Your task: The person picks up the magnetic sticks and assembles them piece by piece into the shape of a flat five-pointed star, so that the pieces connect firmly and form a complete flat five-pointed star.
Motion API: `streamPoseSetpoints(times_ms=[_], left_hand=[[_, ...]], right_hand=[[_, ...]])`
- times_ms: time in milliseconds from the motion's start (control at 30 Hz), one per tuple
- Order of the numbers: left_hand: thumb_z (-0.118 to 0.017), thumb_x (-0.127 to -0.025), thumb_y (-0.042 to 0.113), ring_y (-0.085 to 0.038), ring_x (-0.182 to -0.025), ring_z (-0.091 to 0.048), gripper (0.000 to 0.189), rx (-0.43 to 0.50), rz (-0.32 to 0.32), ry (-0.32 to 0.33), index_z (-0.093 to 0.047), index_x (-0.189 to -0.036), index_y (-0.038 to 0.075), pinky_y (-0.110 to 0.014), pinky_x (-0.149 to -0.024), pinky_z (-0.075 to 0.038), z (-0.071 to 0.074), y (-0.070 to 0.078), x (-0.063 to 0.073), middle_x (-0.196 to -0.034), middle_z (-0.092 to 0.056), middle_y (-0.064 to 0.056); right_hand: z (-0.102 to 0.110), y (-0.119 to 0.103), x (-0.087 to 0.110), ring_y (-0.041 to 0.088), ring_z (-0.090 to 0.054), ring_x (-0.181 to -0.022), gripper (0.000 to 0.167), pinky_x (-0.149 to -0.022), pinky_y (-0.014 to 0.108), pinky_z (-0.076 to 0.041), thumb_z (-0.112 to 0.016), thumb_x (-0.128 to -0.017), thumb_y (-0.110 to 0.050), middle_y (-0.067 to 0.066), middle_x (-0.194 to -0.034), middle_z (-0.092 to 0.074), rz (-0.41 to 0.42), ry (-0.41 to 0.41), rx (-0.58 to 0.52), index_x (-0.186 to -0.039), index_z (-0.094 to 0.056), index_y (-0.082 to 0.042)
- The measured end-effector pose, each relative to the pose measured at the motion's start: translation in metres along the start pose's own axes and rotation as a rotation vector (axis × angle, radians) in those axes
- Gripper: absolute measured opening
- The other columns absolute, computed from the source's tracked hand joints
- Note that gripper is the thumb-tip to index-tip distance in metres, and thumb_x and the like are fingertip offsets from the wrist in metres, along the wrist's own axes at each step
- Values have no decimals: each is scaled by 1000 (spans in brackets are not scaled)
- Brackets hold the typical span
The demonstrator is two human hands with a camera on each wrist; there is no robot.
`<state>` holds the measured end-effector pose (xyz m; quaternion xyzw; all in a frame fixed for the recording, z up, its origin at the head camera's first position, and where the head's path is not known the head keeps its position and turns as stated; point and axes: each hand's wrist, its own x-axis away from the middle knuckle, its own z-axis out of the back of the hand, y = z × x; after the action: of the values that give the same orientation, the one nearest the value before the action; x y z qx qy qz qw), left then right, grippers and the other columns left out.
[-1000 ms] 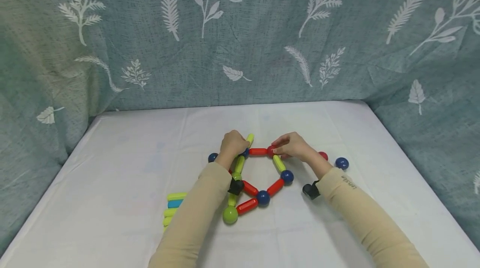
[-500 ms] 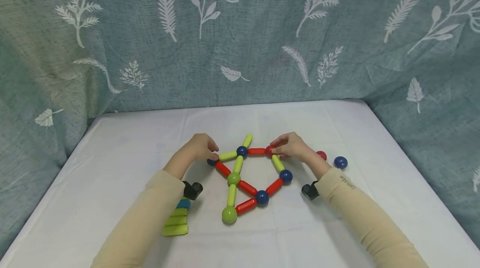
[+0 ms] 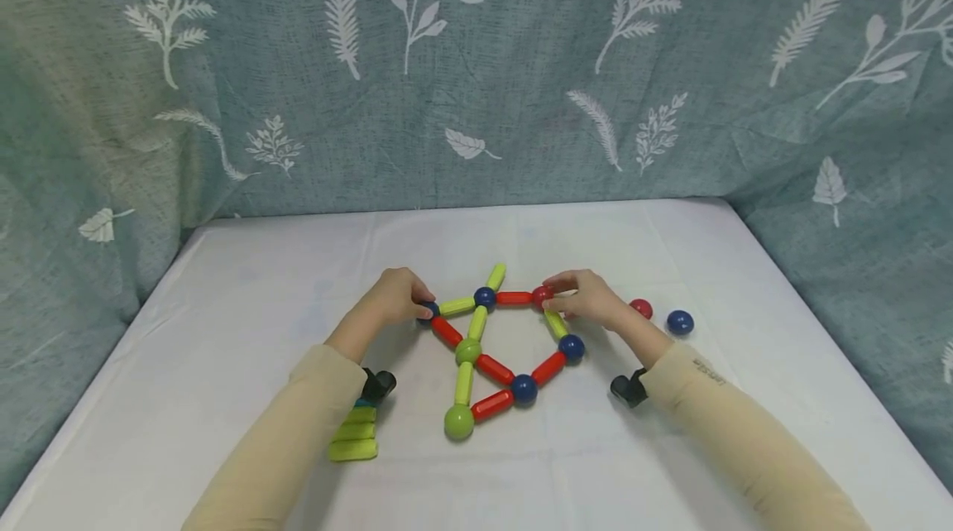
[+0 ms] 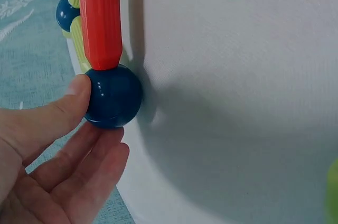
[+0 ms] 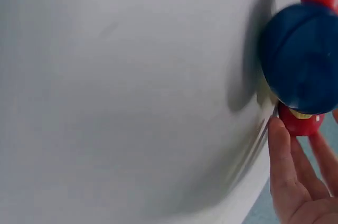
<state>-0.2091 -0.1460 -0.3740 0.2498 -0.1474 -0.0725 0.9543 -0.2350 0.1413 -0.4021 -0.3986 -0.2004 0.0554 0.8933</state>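
Observation:
A flat frame of magnetic sticks and balls lies in the middle of the head view. At its left corner my left hand point(image 3: 390, 297) pinches a blue ball point(image 4: 113, 97) between thumb and fingers. From that ball a red stick point(image 4: 101, 20) and a yellow-green stick point(image 3: 457, 306) lead to a green ball point(image 3: 468, 351) and another blue ball point(image 3: 485, 297). My right hand point(image 3: 584, 297) holds the red ball point(image 3: 542, 297) at the far right corner with its fingertips. In the right wrist view, a nearer blue ball point(image 5: 301, 57) partly hides that red ball.
Several yellow-green sticks point(image 3: 353, 450) lie left of the frame, partly behind my left wrist. A loose red ball point(image 3: 641, 308) and a loose blue ball point(image 3: 681, 322) sit to the right, past my right hand. White cloth point(image 3: 246, 308) covers the table; a patterned curtain point(image 3: 476, 84) hangs behind.
My left hand has left the middle blue ball at the top and moved left, onto the left corner's blue ball. The right hand has stayed on the red ball.

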Motion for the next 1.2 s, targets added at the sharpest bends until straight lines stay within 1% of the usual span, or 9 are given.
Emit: streamPoseSetpoints(times_ms=[100,200,400,533,667,800,967,1100,1200], left_hand=[[-70,-80,7,-22,-88,-60,23,-4,8,-2,-68,-101,-3,-34,-78,-49,0,2,0,-95,-67,-13],[-70,-79,7,-22,-88,-60,24,-11,12,-2,-68,-101,-3,-34,-78,-49,-1,1,0,-95,-67,-13],[-70,-79,8,-21,-85,-61,23,-33,11,-5,-69,-101,-2,-33,-76,-50,-1,1,0,-94,-68,-12],[-70,-80,9,-19,-82,-60,22,-71,-8,-13,-69,-99,-2,-32,-75,-49,-1,1,1,-91,-68,-10],[-72,-78,10,-17,-77,-58,20,-119,-45,-15,-70,-95,-1,-31,-71,-49,-1,1,6,-85,-67,-8],[-75,-75,12,-15,-69,-54,18,-155,-84,-12,-71,-88,0,-30,-67,-47,-5,2,18,-75,-64,-4],[-78,-72,15,-14,-60,-49,17,-221,-132,-3,-68,-72,2,-28,-58,-44,-15,12,45,-63,-58,0],[-80,-69,16,-11,-52,-43,24,-227,-129,25,-60,-60,6,-24,-51,-38,-28,23,66,-54,-52,3],[-81,-67,17,-10,-50,-39,29,-223,-133,43,-55,-57,7,-22,-48,-34,-37,30,78,-51,-47,3]], right_hand=[[3,6,11,24,-59,-92,52,-74,31,-51,-69,-81,-20,18,-118,-57,47,-30,60,-127,-51,-3],[4,13,25,23,-60,-90,52,-72,32,-52,-73,-78,-21,15,-108,-61,55,-36,91,-123,-54,-3],[2,21,49,14,-59,-63,39,-60,27,-49,-75,-76,-25,6,-86,-62,58,-15,121,-104,-61,-2],[1,18,54,13,-54,-57,28,-56,25,-44,-74,-76,-25,4,-77,-58,71,16,167,-90,-63,-3],[3,14,49,14,-55,-58,22,-55,24,-44,-74,-77,-22,4,-75,-59,81,37,200,-87,-65,-3],[10,13,37,14,-55,-60,23,-56,24,-45,-73,-78,-21,5,-78,-61,66,57,209,-90,-66,-2],[16,8,15,16,-58,-63,25,-57,24,-46,-73,-78,-21,7,-81,-62,26,55,190,-92,-67,-1],[16,-1,-1,17,-59,-66,26,-61,25,-48,-74,-78,-19,9,-83,-64,-6,47,159,-94,-67,0],[13,-6,-11,17,-60,-69,27,-65,26,-50,-74,-78,-19,10,-88,-64,-21,46,124,-97,-67,0]])
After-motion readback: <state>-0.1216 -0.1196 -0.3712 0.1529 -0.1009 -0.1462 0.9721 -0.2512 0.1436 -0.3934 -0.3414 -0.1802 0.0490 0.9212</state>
